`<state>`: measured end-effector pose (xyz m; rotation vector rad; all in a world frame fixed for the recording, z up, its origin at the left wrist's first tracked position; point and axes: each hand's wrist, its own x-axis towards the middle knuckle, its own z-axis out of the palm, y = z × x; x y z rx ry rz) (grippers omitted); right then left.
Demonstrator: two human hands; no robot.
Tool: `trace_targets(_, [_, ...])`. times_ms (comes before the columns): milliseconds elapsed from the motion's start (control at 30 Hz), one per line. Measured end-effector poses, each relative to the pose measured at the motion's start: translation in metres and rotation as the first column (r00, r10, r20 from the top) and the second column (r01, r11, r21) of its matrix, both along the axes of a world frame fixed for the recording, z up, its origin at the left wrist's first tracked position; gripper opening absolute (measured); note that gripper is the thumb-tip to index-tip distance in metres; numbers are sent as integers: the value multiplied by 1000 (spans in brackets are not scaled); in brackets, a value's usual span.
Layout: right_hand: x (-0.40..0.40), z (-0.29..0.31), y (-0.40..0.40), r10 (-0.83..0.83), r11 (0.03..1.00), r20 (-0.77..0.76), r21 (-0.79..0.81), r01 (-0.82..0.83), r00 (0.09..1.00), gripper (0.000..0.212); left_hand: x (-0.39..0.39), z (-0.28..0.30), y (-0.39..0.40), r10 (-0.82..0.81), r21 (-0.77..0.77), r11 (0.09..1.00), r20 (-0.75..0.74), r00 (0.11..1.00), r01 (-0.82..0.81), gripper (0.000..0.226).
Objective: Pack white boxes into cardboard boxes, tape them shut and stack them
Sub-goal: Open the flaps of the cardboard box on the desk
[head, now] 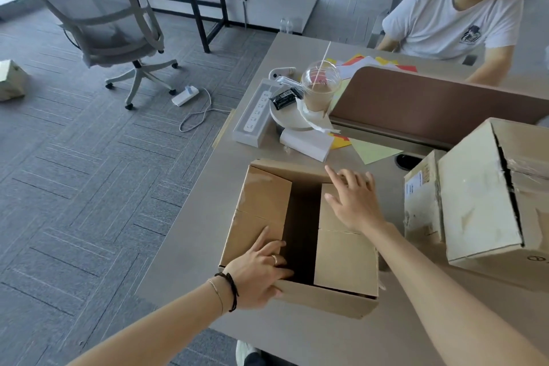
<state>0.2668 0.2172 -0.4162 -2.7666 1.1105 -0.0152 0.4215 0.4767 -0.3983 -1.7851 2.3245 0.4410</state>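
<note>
A cardboard box [344, 258] sits on the grey table [190, 246] in front of me, its two top flaps partly folded in with a dark gap between them. My left hand [261, 270] lies with straight fingers on the left flap, its thumb at the near edge. My right hand [353, 199] presses flat on the right flap, fingers spread. What is inside the box is hidden. A white box [306, 144] lies further back on the table.
Two stacked, worn cardboard boxes [481, 202] stand at the right. Behind are a power strip [255, 114], an iced drink cup [319, 89], coloured papers and a brown divider [430, 104]. A person in a white T-shirt sits opposite. An office chair [98, 15] stands on the carpet at left.
</note>
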Motion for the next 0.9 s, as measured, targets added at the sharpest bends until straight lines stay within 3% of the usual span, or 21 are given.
trace_targets(200, [7,-6,-4,17,995,49,-99,-12,999,72,2,13,-4,-157,-32,986,113,981,161,53])
trace_targets(333, [6,-2,-2,34,994,63,-102,-27,997,76,-4,41,-7,-135,-250,958,27,990,137,49])
trace_targets(433, [8,8,12,139,980,68,-150,-128,988,67,-6,70,-7,22,-469,883,33,999,-4,12])
trace_targets(533, [4,13,40,281,948,35,-170,-271,959,35,6,103,-5,381,-564,778,71,922,-278,5])
trace_targets(600, [-4,9,61,269,952,-33,-142,-271,963,27,19,114,1,581,-529,727,134,803,-437,10])
trace_targets(700, [-15,2,79,202,972,-32,-114,-204,979,29,42,97,8,750,-361,658,240,616,-661,28])
trace_targets(800, [-20,7,87,122,992,99,-43,-118,988,21,50,57,11,881,-43,466,111,459,-884,49])
trace_targets(900, [-21,36,93,-5,992,345,118,-38,939,12,42,24,14,935,134,354,-22,354,-926,39])
